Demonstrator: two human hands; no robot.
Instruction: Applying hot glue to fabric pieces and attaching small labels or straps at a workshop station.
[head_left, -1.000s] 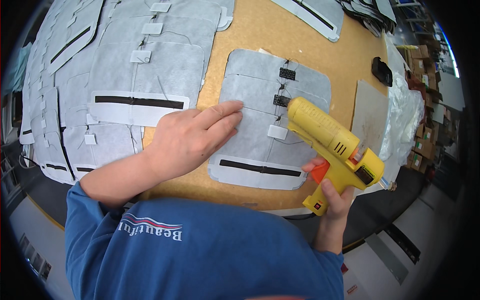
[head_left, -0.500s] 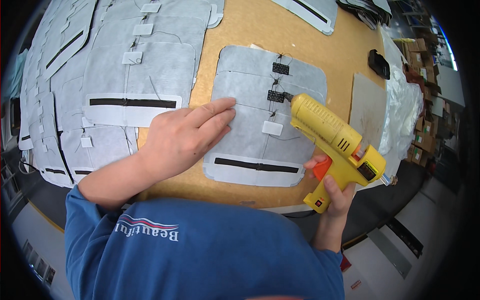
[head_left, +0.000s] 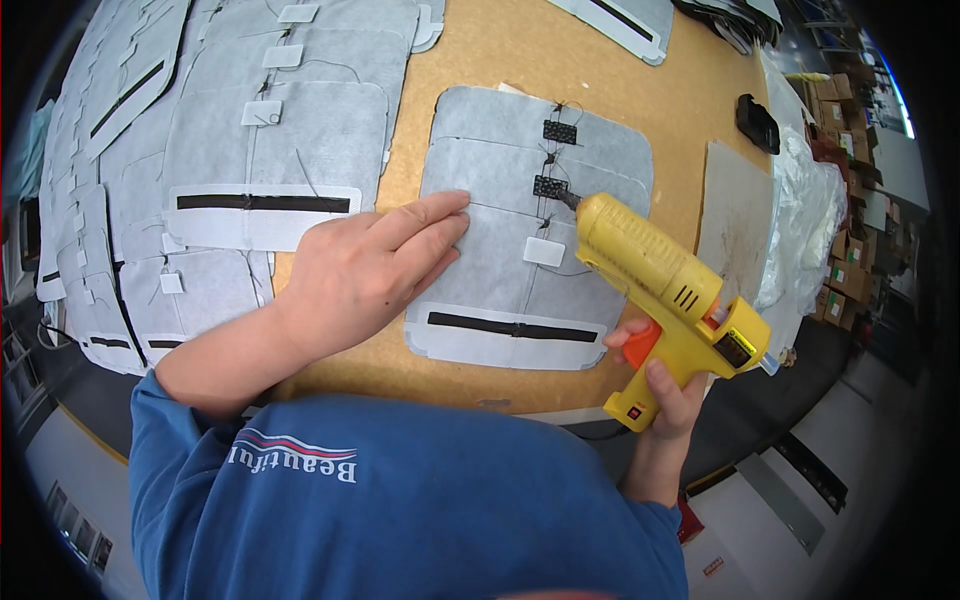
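My right hand (head_left: 668, 388) grips a yellow hot glue gun (head_left: 660, 280) by its handle, with fingers around the orange trigger. The gun's dark nozzle meets or hovers just over the lower of two black rectangular patches (head_left: 550, 187) on a grey fabric panel (head_left: 480, 262). Another black patch (head_left: 560, 132) sits above it, and a white tag (head_left: 543, 251) below, all along a thin wire line. Across the panel's near end runs a black strip (head_left: 515, 327). My left hand (head_left: 375, 262) lies flat on the panel's left side, fingers stretched out.
Many similar grey panels (head_left: 275, 155) with white tags overlap on the left of the brown tabletop (head_left: 490, 45). At right are a black plastic holder (head_left: 757, 124), a cardboard sheet (head_left: 735, 205) and clear plastic film (head_left: 810, 215). Cardboard boxes (head_left: 845, 275) stand beyond the table.
The glue gun has tilted and shifted slightly, its nozzle staying by the lower black patch. My left hand remains in nearly the same place.
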